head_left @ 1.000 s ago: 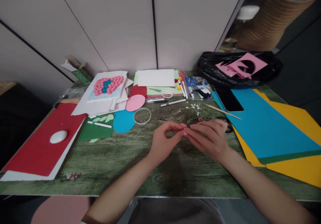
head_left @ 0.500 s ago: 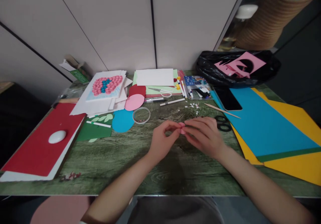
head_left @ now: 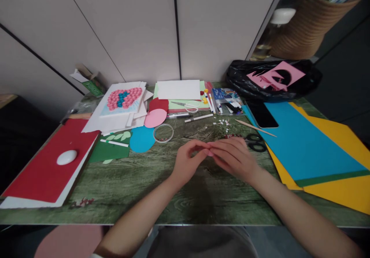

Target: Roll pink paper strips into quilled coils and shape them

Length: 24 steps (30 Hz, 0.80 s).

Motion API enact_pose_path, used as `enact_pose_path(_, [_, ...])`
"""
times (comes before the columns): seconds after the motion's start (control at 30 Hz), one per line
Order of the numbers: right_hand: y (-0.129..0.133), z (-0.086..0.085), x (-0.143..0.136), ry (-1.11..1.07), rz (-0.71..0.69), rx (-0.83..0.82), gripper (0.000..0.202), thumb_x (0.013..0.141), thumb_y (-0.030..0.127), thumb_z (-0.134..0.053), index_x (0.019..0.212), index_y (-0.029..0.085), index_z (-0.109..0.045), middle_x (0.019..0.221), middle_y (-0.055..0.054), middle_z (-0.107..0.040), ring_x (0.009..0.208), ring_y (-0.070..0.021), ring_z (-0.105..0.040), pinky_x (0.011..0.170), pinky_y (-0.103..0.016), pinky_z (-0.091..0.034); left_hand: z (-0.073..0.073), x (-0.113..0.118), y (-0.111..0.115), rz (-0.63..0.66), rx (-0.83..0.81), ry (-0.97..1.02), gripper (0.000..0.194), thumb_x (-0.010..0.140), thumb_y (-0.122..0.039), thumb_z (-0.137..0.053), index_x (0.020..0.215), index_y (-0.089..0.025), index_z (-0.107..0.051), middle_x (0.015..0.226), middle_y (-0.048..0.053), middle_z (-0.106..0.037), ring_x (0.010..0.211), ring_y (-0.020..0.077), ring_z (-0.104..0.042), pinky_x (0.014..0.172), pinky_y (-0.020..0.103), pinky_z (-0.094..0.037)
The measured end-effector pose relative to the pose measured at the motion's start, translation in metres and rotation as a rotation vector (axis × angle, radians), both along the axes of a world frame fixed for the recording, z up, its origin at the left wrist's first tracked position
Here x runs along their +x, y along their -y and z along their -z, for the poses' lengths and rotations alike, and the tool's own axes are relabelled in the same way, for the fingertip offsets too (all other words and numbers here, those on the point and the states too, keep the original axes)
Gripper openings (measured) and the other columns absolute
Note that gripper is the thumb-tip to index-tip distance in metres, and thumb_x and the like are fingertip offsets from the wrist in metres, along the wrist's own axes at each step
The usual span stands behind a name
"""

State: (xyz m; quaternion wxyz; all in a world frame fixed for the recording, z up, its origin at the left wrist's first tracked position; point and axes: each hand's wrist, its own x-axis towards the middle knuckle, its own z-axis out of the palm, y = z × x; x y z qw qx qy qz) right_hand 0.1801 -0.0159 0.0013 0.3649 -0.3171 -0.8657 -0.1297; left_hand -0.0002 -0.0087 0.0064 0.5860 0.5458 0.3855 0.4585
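Over the middle of the table, my left hand [head_left: 189,159] and my right hand [head_left: 235,158] meet at the fingertips. Between them they pinch a small piece of pink paper [head_left: 210,153], mostly covered by the fingers. It looks rolled or curled, though its exact shape is hidden. Just right of my right hand lie black-handled scissors [head_left: 256,142], partly behind the hand. A wooden stick [head_left: 256,128] with a pointed end rests beyond them. To the left of my hands are a clear ring-shaped tape roll [head_left: 163,133], a blue paper circle [head_left: 142,139] and a pink paper circle [head_left: 155,118].
At the back left, white sheets carry a picture with pink and blue paper rosettes [head_left: 124,98]. Red paper [head_left: 52,161] bears a white oval object [head_left: 66,157]. Blue sheets [head_left: 306,142] and a phone [head_left: 262,114] lie right, below a black plastic bag [head_left: 243,77]. White-handled scissors [head_left: 191,106] lie behind.
My fingers have closed further over the pink paper, so less of it shows. My right-hand fingers have shifted slightly; both hands stay in nearly the same place.
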Motion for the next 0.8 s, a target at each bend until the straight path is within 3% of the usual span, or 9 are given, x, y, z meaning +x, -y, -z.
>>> enact_pose_path(0.2, [0.0003,0.0005,-0.0010,0.003,0.001,-0.004,0.022,0.075,0.014,-0.066,0.096,0.017,-0.060,0.102,-0.004,-0.070,0.092,-0.0161,-0.062,0.077,-0.032,-0.045,0.0045,-0.0016,-0.0010,0.026,-0.015,0.121,0.007,0.078,-0.020,-0.062,0.082,-0.017,-0.067,0.078,0.001,-0.067,0.077,0.0126,-0.061,0.077,0.024,-0.046])
enact_pose_path(0.8, [0.0000,0.0018,-0.0018,0.035,0.002,0.006,0.022,0.075,0.013,-0.065,0.097,0.016,-0.060,0.099,-0.006,-0.070,0.090,-0.0170,-0.062,0.077,-0.033,-0.044,0.0064,-0.0016,-0.0005,0.012,0.003,0.119,0.008,0.076,-0.020,-0.062,0.082,-0.019,-0.068,0.081,0.002,-0.067,0.079,0.0145,-0.061,0.078,0.026,-0.046])
